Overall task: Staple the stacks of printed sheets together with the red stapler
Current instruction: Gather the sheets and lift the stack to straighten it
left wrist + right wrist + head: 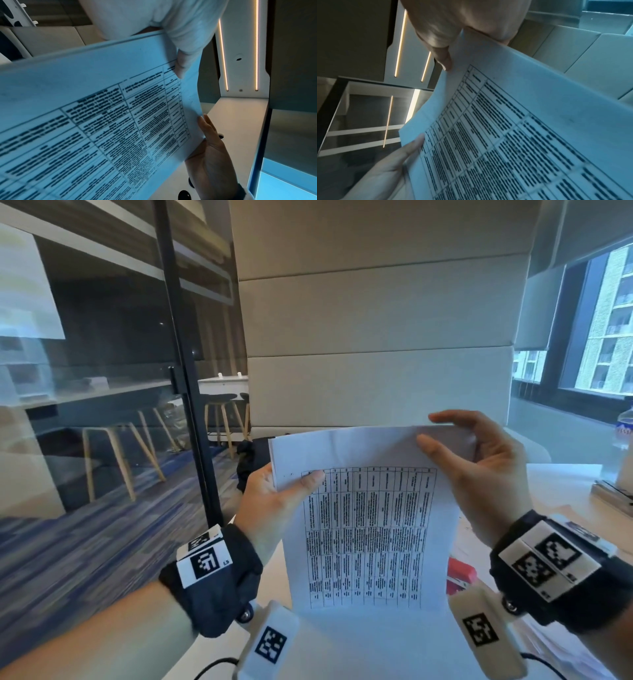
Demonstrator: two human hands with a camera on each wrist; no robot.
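Note:
A stack of printed sheets with a dense table stands upright above the white table, held in both hands. My left hand grips its upper left corner, thumb on the printed face and fingers hidden behind. My right hand pinches the upper right corner, thumb on the front and fingers curled over the top edge. The red stapler lies on the table to the right of the stack's lower part, partly hidden by the paper and my right wrist.
A white table carries loose papers at the right. A flat grey device and a bottle sit near the window. A black object lies behind the sheets. A glass partition stands to the left, a padded wall ahead.

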